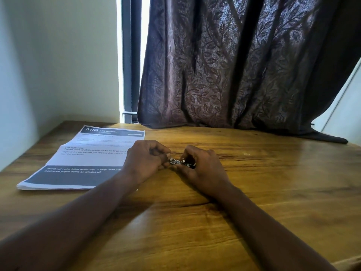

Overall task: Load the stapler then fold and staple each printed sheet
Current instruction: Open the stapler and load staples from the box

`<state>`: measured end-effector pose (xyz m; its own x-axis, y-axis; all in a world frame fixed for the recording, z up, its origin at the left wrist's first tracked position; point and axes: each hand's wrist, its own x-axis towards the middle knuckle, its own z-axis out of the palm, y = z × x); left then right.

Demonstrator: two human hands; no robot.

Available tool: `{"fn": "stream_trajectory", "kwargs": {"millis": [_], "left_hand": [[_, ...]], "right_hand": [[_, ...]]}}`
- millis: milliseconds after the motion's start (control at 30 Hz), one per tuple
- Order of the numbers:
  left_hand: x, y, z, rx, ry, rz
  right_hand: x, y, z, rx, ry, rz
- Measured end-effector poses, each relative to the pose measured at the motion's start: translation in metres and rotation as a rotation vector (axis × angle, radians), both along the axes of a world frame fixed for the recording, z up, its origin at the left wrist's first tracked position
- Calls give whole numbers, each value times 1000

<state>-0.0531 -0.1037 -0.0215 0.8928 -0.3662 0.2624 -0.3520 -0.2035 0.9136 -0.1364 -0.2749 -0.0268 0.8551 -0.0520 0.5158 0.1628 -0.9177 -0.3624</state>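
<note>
A small black and metal stapler [180, 162] lies low over the wooden table [273, 173], held between both hands. My right hand [203, 169] grips its black rear end with curled fingers. My left hand [146, 159] pinches the shiny metal front end. Most of the stapler is hidden by my fingers. A stack of printed sheets [84, 159] headed "3108" lies flat at the left, its right edge under my left hand and wrist.
A dark leaf-patterned curtain [244, 65] hangs down onto the table's far edge. A white wall [58, 65] stands at the left, with a bright window gap [131, 59] beside the curtain. A tiny pale speck [246, 153] lies on the wood right of my hands.
</note>
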Motion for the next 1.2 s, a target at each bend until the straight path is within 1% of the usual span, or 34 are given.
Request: {"fn": "stream_trajectory", "kwargs": {"millis": [67,133,267,367,433,600,767,1000,1100,1200], "left_hand": [[1,0,0,-1,10,3],[2,0,-2,23,-26,10],[2,-1,-5,150,-245,21],[2,-2,-4,191,-339,24],[3,-2,-4,165,-326,30],[2,-3,-4,69,-221,43],[2,-4,-6,160,-312,12],[6,-4,-4,89,-228,23],[5,-4,-4,121,-233,9],[4,-4,-4,140,-245,39]], "right_hand": [[-1,1,1,5,-6,3],[-1,2,1,6,-11,-3],[1,1,-1,11,7,-24],[4,-1,-4,32,16,-42],[4,-2,-5,52,20,-45],[2,-1,-3,98,35,-23],[2,-2,-1,141,39,-20],[3,-3,-2,146,52,-23],[2,-2,-1,161,58,-16],[0,-1,0,170,63,-8]]}}
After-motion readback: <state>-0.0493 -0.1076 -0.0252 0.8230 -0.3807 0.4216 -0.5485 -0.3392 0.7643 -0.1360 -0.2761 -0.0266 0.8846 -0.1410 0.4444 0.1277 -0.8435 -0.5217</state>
